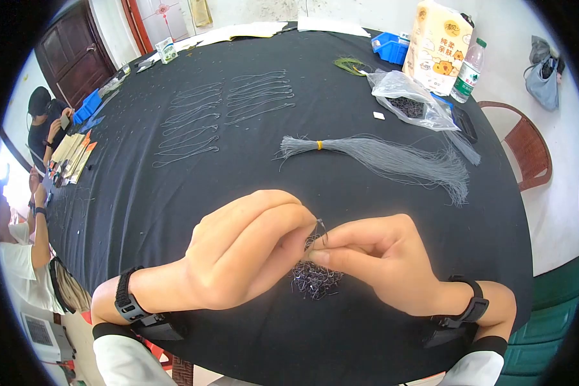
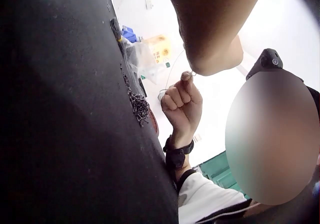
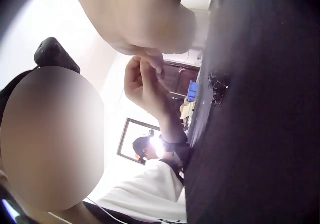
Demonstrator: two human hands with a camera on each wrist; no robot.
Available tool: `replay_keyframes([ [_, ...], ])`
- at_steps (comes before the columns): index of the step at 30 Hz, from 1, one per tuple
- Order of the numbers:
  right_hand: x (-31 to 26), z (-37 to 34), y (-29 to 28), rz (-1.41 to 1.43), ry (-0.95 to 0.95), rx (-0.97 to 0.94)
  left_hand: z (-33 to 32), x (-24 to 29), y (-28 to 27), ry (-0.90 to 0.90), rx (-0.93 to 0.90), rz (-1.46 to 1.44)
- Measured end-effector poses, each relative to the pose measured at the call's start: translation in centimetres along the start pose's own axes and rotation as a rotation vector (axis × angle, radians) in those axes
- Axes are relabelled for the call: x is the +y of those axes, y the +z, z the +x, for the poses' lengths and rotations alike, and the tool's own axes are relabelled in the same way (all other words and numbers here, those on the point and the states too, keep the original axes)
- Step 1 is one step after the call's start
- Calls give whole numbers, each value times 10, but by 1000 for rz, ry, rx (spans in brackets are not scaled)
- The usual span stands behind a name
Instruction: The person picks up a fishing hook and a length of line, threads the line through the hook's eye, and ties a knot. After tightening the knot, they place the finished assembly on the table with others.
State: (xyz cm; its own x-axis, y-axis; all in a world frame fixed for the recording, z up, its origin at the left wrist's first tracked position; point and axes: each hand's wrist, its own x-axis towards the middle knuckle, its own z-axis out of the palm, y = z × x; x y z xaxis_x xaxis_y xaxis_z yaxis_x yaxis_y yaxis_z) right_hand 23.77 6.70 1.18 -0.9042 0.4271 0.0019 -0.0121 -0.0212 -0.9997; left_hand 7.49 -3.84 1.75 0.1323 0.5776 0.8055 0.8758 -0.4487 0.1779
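Observation:
Over the black table, my left hand and my right hand meet, fingertips close together. Both pinch a thin grey line, which makes a small loop between them. In the left wrist view, the line arcs beside my right hand, and a tiny curved piece shows at its fingertip. My left hand has its fingers bent in the right wrist view. Below the hands lies a pile of small dark metal hooks, partly hidden by the fingers in the head view.
A tied bundle of grey line lies ahead. Several looped lines are laid in two columns at left. A plastic bag of dark pieces, a tissue pack, a bottle and a blue bin stand back right. Two people sit at left.

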Motion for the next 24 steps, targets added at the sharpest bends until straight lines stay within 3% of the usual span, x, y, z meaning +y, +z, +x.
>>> replay_keyframes([
  [1, -3, -2, 0, -64, -1, 20, -1, 0, 0, -11, -10, 6],
  [7, 6, -1, 6, -622, -590, 145, -2, 2, -2, -70, -51, 20],
  [10, 5, 0, 4, -684, -660, 109, -3, 2, 0, -53, -61, 24],
  [16, -5, 1, -2, -727, -721, 249, 0, -4, -1, 61, -93, 12],
  [18, -4, 4, -3, -658, -658, 282, -2, -6, 2, 83, -88, -23],
  [24, 8, 11, -11, -521, -544, 241, -1, 1, -1, -22, -163, -92],
])
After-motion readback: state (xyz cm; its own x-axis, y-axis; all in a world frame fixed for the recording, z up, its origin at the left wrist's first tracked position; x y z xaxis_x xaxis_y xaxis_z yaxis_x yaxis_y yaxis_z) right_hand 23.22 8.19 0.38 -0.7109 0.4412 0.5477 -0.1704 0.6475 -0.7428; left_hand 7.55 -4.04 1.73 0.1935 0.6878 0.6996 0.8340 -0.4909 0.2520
